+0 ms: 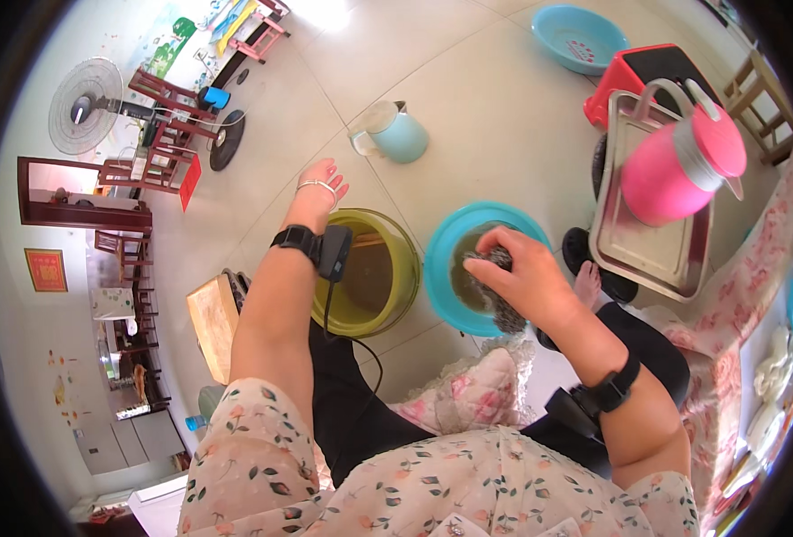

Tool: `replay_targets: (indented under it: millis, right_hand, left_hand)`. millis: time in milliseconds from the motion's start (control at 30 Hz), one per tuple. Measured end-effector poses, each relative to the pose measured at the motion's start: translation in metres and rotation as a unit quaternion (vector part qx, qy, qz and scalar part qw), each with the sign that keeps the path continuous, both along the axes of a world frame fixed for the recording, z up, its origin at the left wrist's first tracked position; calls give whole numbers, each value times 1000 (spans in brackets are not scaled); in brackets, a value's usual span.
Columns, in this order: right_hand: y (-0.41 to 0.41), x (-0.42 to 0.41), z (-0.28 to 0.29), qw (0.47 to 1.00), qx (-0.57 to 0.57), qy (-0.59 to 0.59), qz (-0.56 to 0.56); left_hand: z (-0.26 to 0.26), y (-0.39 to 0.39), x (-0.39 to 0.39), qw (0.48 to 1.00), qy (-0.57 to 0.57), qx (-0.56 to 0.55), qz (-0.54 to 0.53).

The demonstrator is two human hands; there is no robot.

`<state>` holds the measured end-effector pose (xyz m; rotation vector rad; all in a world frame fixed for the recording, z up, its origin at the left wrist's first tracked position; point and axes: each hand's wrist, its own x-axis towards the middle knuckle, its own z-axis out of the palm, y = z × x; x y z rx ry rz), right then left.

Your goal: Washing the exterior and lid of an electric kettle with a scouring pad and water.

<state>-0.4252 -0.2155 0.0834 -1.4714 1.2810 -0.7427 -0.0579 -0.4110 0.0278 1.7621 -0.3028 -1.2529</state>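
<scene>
My right hand (529, 278) grips a wet-looking, dark grey textured cloth (508, 318). The cloth is bunched under my fingers, and its lower end hangs across the near rim of a turquoise plastic basin (440, 268). Murky water (462, 278) shows inside that basin. To its left stands a yellow-green plastic bucket (406, 295) with brownish water in it and a thin handle around its rim. My left hand (320, 186), wearing a bangle, is stretched past the bucket's far left side, holding nothing, with its fingers apart. A strapped device on my left wrist covers part of the bucket.
A light blue pitcher (403, 139) stands on the tiles ahead. At right, a pink jug (661, 174) rests on a metal tray (645, 262), near a red-and-black object (675, 64) and another blue basin (588, 40). A floor fan (87, 107) and wooden chairs line the left.
</scene>
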Motion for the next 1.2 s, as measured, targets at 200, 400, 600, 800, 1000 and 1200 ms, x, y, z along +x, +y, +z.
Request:
replay_targets:
  millis: [200, 400, 600, 800, 1000, 1200]
  right_hand:
    - [-7, 16, -18, 997, 70, -16, -6]
    - [-14, 23, -32, 984, 180, -10, -13]
    - [-26, 21, -50, 966, 256, 24, -42]
    - [-32, 20, -63, 942, 330, 33, -47]
    - [-31, 22, -60, 962, 269, 33, -33]
    - [-20, 20, -68, 967, 252, 25, -25]
  left_hand:
    - [-44, -75, 43, 991, -130, 28, -34]
    - [-112, -148, 79, 901, -339, 83, -256]
    - [-181, -210, 135, 713, -534, 138, -433]
    - [-215, -218, 118, 744, -450, 123, -478]
    - [-200, -194, 86, 763, -433, 166, -451]
    - [-133, -153, 30, 896, -222, 90, -374]
